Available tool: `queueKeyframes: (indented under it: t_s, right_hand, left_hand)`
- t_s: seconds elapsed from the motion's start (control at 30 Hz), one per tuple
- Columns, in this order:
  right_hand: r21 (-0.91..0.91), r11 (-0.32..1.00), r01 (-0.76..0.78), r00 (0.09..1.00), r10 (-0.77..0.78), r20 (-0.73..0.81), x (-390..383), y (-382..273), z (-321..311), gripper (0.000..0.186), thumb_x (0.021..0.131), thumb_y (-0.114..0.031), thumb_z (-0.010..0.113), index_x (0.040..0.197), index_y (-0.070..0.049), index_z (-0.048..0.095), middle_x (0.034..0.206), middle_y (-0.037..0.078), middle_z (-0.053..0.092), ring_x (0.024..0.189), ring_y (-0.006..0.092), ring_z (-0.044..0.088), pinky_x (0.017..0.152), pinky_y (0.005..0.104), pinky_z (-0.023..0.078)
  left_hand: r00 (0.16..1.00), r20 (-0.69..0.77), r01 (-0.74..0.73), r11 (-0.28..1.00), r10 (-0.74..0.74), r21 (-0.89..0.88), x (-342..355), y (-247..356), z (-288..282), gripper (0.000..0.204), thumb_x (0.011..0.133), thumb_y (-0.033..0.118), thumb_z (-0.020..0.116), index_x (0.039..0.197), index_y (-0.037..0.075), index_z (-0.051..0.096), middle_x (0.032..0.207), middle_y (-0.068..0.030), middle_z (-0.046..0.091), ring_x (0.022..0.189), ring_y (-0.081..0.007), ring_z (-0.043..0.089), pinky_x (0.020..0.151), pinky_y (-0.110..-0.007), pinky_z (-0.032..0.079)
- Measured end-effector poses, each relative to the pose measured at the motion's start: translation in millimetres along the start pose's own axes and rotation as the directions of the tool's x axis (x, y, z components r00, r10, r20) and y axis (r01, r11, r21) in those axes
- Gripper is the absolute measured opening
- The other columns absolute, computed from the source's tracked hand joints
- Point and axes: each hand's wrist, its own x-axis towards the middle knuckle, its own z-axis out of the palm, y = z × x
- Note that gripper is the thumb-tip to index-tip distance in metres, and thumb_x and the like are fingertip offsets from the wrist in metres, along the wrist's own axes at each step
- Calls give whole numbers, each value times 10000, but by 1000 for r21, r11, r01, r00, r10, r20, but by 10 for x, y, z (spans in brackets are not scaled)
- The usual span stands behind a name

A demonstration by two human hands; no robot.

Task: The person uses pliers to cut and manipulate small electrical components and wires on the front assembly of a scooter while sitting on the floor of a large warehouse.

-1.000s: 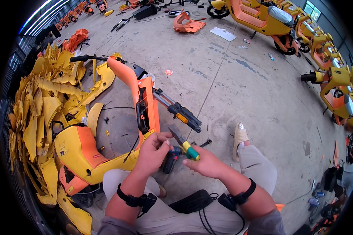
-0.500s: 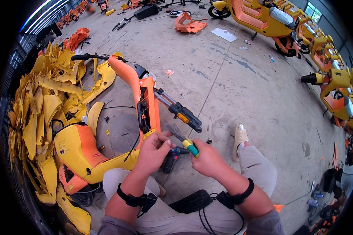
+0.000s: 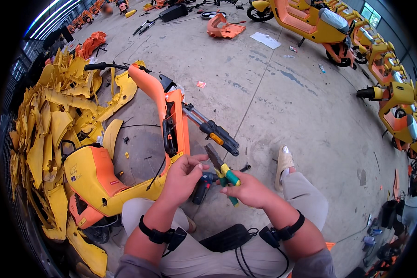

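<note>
Here, low in the centre of the frame, my right hand (image 3: pixel 250 190) is wrapped tight around the green-and-yellow handles of a pair of pliers (image 3: pixel 223 169), while my left hand (image 3: pixel 183 178) curls beside it, fingertips pinched on something too small to tell. The pliers look stiff, fairly light and slip-proof at the rubber grips, the best place to hold. Further up lies a stripped orange scooter frame (image 3: pixel 171 116), yellow panels (image 3: pixel 51 120) piled left, bare concrete floor (image 3: pixel 287 102) right.
</note>
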Motion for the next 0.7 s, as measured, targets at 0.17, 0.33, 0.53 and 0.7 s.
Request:
queueKeyframes:
  t_s: [0.17,0.33,0.53,0.7]
  right_hand:
    - [-19,1000,10,1000,-10,15,-37,-77,12,350,872,-162,677,1194,-39,613,983,32,627,860,116,562,767,288,476]
    - [1,998,61,998,-61,22,-64,-107,52,354,880,-187,673,1200,-48,611,1007,32,632,870,117,558,771,287,473]
    - [-7,997,74,997,-74,25,-30,-37,69,420,886,-184,663,1268,-48,556,1123,43,649,974,127,576,836,292,477]
    - [-78,995,70,998,-69,14,-26,-41,76,414,883,-175,657,1260,-43,546,1112,62,653,998,146,589,854,299,474]
  left_hand:
    - [1000,-2,24,1000,-24,-9,1,5,2,46,948,31,542,978,-5,544,1234,-201,561,994,-167,641,927,-316,474]
    - [999,-12,45,999,-46,-15,0,-31,-14,63,949,42,555,984,-9,545,1204,-194,567,938,-147,636,911,-313,480]
    - [998,-30,50,999,-49,11,14,-63,-1,74,948,39,553,993,-19,543,1112,-146,580,852,-119,612,795,-275,500]
    - [997,-50,64,998,-64,-3,14,-78,0,66,942,33,561,985,-15,546,1119,-124,581,818,-109,594,751,-251,499]
